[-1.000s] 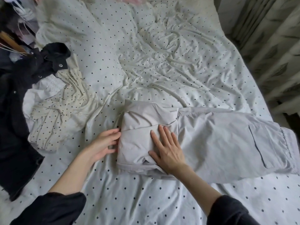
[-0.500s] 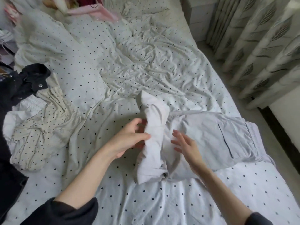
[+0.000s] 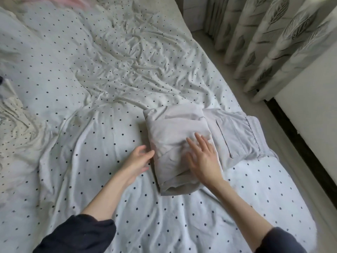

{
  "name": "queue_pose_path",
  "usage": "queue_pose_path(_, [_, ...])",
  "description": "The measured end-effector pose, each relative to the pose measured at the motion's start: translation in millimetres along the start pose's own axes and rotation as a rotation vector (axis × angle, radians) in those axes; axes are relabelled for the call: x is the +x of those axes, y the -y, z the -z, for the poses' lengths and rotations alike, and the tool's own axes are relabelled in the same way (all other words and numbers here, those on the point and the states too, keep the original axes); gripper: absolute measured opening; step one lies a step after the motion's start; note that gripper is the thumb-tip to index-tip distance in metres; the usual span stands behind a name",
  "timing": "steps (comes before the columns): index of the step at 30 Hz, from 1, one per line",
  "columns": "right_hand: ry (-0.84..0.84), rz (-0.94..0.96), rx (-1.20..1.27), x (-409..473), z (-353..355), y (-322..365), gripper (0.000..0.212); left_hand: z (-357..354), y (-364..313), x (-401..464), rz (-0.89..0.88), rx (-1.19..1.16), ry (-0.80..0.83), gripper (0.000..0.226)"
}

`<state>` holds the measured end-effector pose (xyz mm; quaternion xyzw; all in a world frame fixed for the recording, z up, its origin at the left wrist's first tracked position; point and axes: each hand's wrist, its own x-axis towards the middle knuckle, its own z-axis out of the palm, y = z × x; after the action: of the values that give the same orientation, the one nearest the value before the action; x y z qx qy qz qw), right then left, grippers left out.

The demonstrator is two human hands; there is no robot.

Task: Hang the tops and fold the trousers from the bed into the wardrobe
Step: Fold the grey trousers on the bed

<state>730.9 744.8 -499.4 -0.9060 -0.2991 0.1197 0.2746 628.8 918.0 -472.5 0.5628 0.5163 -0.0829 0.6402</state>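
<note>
Trousers [image 3: 184, 143] of pale grey cloth lie on the bed [image 3: 113, 179], near its right-hand edge, folded over into a thick bundle. The folded part sits to the left, and a single flat layer with a stitched pocket [image 3: 235, 136] and a gathered waistband [image 3: 254, 132] sticks out from under it on the right. The bundle's near end is loose, with its layers gaping a little.

The right hand [image 3: 204, 159] lies flat on top of the folded part, palm down, fingers straight and slightly spread, pressing the cloth; it grips nothing. The left hand [image 3: 138, 161] is at the bundle's left edge, fingers extended and loosely relaxed, fingertips touching or just beside the fold; whether they actually touch is hard to tell. It holds nothing. Both forearms are bare, with dark sleeves [image 3: 78, 234] pushed up toward the elbows.

The bed is covered with a rumpled white sheet with small dark dots. At the far left edge lies a crumpled cream dotted garment [image 3: 12, 115]. At the top left a blurred pink cloth [image 3: 73, 0] shows. To the right of the bed hang curtains [image 3: 273, 33] with a leaf print, and below them runs a dark skirting strip [image 3: 300, 152] along a white wall.
</note>
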Motion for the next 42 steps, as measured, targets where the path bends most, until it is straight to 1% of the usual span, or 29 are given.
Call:
queue_pose_path(2, [0.102, -0.015, -0.116, 5.0, -4.0, -0.9, 0.051, -11.5, -0.4, 3.5, 0.021, -0.054, 0.064, 0.062])
queue_pose_path(3, [0.169, -0.031, -0.132, 7.1, -6.2, -3.3, 0.055, -17.0, -0.6, 5.3, 0.017, -0.070, 0.067, 0.063])
queue_pose_path(4, [0.201, -0.042, -0.137, 8.9, -8.3, -6.5, 0.058, -21.4, -0.6, 8.1, 0.007, -0.083, 0.048, 0.065])
queue_pose_path(5, [0.209, -0.044, -0.133, 10.5, -9.9, -8.6, 0.059, -23.7, -1.0, 11.4, -0.010, -0.099, 0.023, 0.068])
queue_pose_path(7, [0.208, -0.032, -0.088, 11.9, -9.4, -9.8, 0.058, -24.3, -4.4, 12.1, -0.054, -0.135, 0.000, 0.060])
queue_pose_path(10, [0.214, -0.065, 0.023, 13.7, -6.2, -3.5, 0.058, -18.0, -16.2, 4.4, -0.128, -0.110, 0.039, 0.050])
queue_pose_path(14, [0.255, -0.100, 0.094, 8.6, -0.4, 14.9, 0.079, 0.1, -29.4, -15.5, -0.192, -0.003, 0.120, 0.049])
queue_pose_path(16, [0.304, -0.114, 0.116, 6.1, 0.1, 29.9, 0.072, 15.4, -35.1, -27.2, -0.217, 0.050, 0.113, 0.047])
queue_pose_path(17, [0.331, -0.111, 0.127, 6.0, -0.5, 41.1, 0.071, 26.2, -39.1, -34.0, -0.228, 0.068, 0.101, 0.046])
queue_pose_path(19, [0.360, -0.089, 0.165, 7.3, -3.6, 64.9, 0.078, 48.7, -47.3, -45.5, -0.237, 0.099, 0.071, 0.047])
queue_pose_path(20, [0.377, -0.072, 0.196, 8.9, -5.3, 80.0, 0.078, 62.6, -51.7, -50.9, -0.240, 0.116, 0.047, 0.047])
queue_pose_path(23, [0.440, -0.009, 0.325, 14.6, -16.5, 123.8, 0.065, 105.4, -65.5, -67.2, -0.282, 0.162, -0.052, 0.046])
queue_pose_path(26, [0.555, 0.035, 0.484, 21.7, -33.7, 165.7, 0.064, 144.9, -79.3, -82.9, -0.319, 0.189, -0.169, 0.049])
queue_pose_path(29, [0.697, 0.012, 0.677, 27.4, -49.6, 190.7, 0.062, 164.0, -86.6, -91.1, -0.323, 0.200, -0.231, 0.054])
queue_pose_path(31, [0.721, -0.020, 0.755, 30.3, -52.5, 188.3, 0.059, 158.4, -88.0, -90.3, -0.319, 0.211, -0.236, 0.049])
queue_pose_path(33, [0.695, -0.094, 0.840, 30.7, -44.6, 173.9, 0.051, 140.9, -88.0, -86.3, -0.329, 0.199, -0.218, 0.044])
queue_pose_path(35, [0.622, -0.189, 0.916, 30.3, -27.2, 150.2, 0.036, 113.4, -91.7, -82.0, -0.366, 0.203, -0.181, 0.048])
queue_pose_path(36, [0.565, -0.257, 0.956, 30.8, -16.3, 136.7, 0.031, 98.4, -94.2, -80.6, -0.383, 0.231, -0.134, 0.048])
queue_pose_path(37, [0.489, -0.335, 1.020, 31.3, -4.1, 122.5, 0.030, 83.1, -96.7, -79.6, -0.398, 0.265, -0.048, 0.048])
queue_pose_path(39, [0.312, -0.468, 1.115, 31.4, 17.8, 85.4, 0.034, 48.0, -97.2, -74.2, -0.396, 0.352, 0.214, 0.049])
queue_pose_path(40, [0.242, -0.509, 1.094, 30.5, 24.9, 69.6, 0.040, 33.6, -93.1, -70.2, -0.402, 0.428, 0.316, 0.048])
queue_pose_path(41, [0.199, -0.522, 1.010, 29.7, 28.5, 55.7, 0.047, 21.9, -86.9, -63.2, -0.436, 0.523, 0.357, 0.046])
queue_pose_path(42, [0.178, -0.510, 0.892, 28.6, 28.7, 44.4, 0.053, 13.3, -80.1, -54.8, -0.486, 0.621, 0.337, 0.044])
